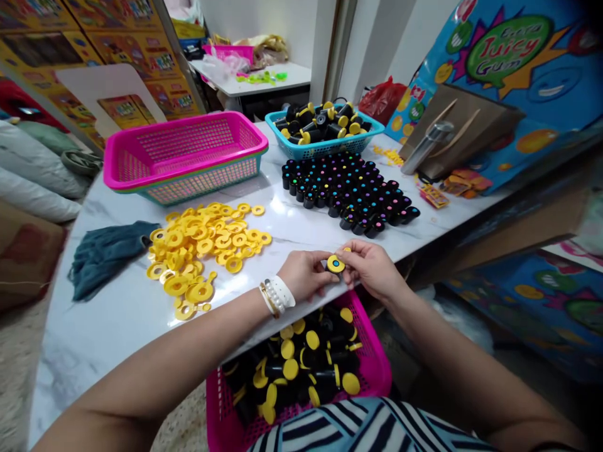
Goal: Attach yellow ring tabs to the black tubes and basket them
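Note:
Over the table's front edge, my left hand (307, 274) and my right hand (373, 269) are both closed on one small black canister with a yellow ring cap (335, 263). A blue dot shows through the cap's middle hole, and my right fingers are at the cap's small tab. Left of my hands lies a heap of loose yellow ring caps (202, 242), some with tabs. Beyond my right hand stand close rows of black canisters (348, 188) with coloured dots on top. Below my hands, a pink basket (377, 370) holds many black canisters with yellow caps.
A nested pink basket (183, 182) sits at the back left, a blue basket (325, 149) of capped canisters at the back. Dark green cloth (106, 254) lies at left. A metal flask (429, 145) leans by a brown paper bag (475, 125) at right.

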Demonstrator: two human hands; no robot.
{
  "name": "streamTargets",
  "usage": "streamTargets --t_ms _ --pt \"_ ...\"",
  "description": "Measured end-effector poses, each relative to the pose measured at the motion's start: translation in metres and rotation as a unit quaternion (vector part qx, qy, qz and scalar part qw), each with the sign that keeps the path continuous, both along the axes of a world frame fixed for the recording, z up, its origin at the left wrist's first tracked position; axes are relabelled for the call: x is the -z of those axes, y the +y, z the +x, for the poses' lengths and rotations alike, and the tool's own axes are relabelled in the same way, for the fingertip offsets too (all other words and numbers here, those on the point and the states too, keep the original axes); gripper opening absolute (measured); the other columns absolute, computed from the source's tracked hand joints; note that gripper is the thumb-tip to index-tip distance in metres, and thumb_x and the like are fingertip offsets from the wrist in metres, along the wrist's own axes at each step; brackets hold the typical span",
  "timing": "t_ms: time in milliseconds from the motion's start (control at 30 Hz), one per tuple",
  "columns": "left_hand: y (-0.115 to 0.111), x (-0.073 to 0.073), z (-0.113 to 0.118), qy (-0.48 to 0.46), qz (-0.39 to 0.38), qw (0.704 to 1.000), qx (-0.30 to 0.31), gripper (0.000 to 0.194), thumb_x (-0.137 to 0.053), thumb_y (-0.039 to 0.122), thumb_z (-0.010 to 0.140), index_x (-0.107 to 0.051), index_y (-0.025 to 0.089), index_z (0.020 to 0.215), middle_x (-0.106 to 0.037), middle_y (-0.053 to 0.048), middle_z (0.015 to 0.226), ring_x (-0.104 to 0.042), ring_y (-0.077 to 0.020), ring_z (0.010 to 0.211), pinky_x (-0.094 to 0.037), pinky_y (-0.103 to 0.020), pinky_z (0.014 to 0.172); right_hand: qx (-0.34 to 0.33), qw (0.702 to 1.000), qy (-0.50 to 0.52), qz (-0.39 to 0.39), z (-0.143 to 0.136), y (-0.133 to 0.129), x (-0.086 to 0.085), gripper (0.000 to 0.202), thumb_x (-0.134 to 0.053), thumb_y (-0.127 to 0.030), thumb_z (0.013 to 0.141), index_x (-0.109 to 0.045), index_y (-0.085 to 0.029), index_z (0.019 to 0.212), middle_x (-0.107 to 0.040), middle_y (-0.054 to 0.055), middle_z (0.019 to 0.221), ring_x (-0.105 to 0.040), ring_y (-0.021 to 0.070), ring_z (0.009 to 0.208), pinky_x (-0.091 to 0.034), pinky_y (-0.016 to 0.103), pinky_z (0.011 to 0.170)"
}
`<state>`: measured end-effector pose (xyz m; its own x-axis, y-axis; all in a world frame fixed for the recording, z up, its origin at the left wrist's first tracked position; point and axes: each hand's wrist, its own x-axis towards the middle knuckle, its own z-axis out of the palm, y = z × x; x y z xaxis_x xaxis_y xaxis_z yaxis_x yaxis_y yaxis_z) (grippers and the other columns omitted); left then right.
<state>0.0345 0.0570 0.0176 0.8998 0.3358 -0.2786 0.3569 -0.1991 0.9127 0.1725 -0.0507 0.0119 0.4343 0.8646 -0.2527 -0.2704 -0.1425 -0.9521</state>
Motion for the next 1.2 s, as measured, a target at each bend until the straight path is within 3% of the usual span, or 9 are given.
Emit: streamTargets --t_ms 233,333,467,567,700,867,1000,1200 --pt "0.003 -0.006 -0.001 -0.002 0.014 0.999 0.034 0.039 -0.060 0.042 0.082 -0.065 0.022 0.116 -0.066 0.001 0.066 -0.053 -0.0090 0.043 -0.035 -0.016 0.037 -0.004 0.999 -0.036 0.014 -0.001 -0.003 0.002 0.030 -0.077 -0.039 0.070 -0.057 -0.017 0.076 -0.063 -0.003 0.049 -0.056 0.0103 0.033 -0.049 0.019 0.036" --pt "0.004 -0.012 0.001 0.013 -0.035 0.999 0.028 0.040 -0.055 0.047 0.086 -0.066 0.019 0.112 -0.061 0.002 0.057 -0.050 -0.0077 0.040 -0.035 -0.016 0.037 -0.014 0.998 -0.054 0.020 -0.002 -0.005 0.004 0.029 -0.075 -0.040 0.072 -0.057 -0.018 0.079 -0.063 -0.004 0.050 -0.057 0.0109 0.035 -0.050 0.021 0.038" --pt "0.001 -0.017 0.006 0.025 -0.131 0.991 -0.010 0.035 -0.047 0.039 0.093 -0.069 0.012 0.088 -0.055 0.002 0.051 -0.045 -0.0046 0.036 -0.034 -0.014 0.036 -0.018 0.996 -0.090 0.011 -0.003 -0.009 0.004 0.026 -0.070 -0.040 0.078 -0.054 -0.020 0.082 -0.060 -0.006 0.047 -0.056 0.0104 0.036 -0.049 0.020 0.039" --pt "-0.001 -0.015 0.010 0.020 -0.167 0.985 -0.028 0.034 -0.047 0.034 0.094 -0.067 0.010 0.080 -0.057 0.001 0.053 -0.047 -0.0040 0.037 -0.037 -0.014 0.037 -0.003 0.993 -0.115 0.008 -0.006 -0.009 0.003 0.025 -0.069 -0.040 0.079 -0.054 -0.021 0.082 -0.059 -0.007 0.047 -0.055 0.0096 0.036 -0.046 0.018 0.039" --pt "-0.006 -0.007 0.008 0.002 -0.205 0.978 -0.046 0.031 -0.046 0.033 0.094 -0.066 0.011 0.083 -0.060 0.001 0.055 -0.052 -0.0056 0.039 -0.040 -0.015 0.037 0.004 0.991 -0.130 0.011 -0.011 -0.011 0.003 0.025 -0.067 -0.041 0.081 -0.054 -0.021 0.082 -0.057 -0.008 0.045 -0.053 0.0091 0.034 -0.044 0.018 0.037" --pt "-0.005 0.000 0.006 -0.018 -0.223 0.974 -0.039 0.029 -0.046 0.033 0.094 -0.063 0.011 0.086 -0.061 0.000 0.057 -0.058 -0.0089 0.043 -0.043 -0.016 0.036 -0.038 0.995 -0.093 0.030 -0.003 -0.009 0.007 0.027 -0.069 -0.042 0.079 -0.054 -0.020 0.084 -0.060 -0.006 0.051 -0.055 0.0097 0.038 -0.047 0.020 0.041" --pt "-0.007 -0.005 0.007 0.005 -0.229 0.972 -0.060 0.036 -0.043 0.034 0.095 -0.062 0.010 0.076 -0.061 -0.001 0.056 -0.056 -0.0080 0.042 -0.042 -0.016 0.037 -0.121 0.991 -0.053 0.002 0.006 -0.009 0.000 0.030 -0.071 -0.040 0.078 -0.055 -0.019 0.091 -0.062 -0.005 0.061 -0.059 0.0096 0.049 -0.051 0.021 0.050" --pt "-0.010 -0.006 0.012 0.002 -0.162 0.984 -0.080 0.036 -0.042 0.030 0.094 -0.062 0.011 0.072 -0.056 0.002 0.050 -0.047 -0.0048 0.035 -0.036 -0.015 0.036 -0.132 0.982 -0.135 -0.022 0.005 -0.010 -0.008 0.027 -0.068 -0.038 0.082 -0.051 -0.021 0.095 -0.056 -0.007 0.060 -0.051 0.0083 0.049 -0.043 0.019 0.047"
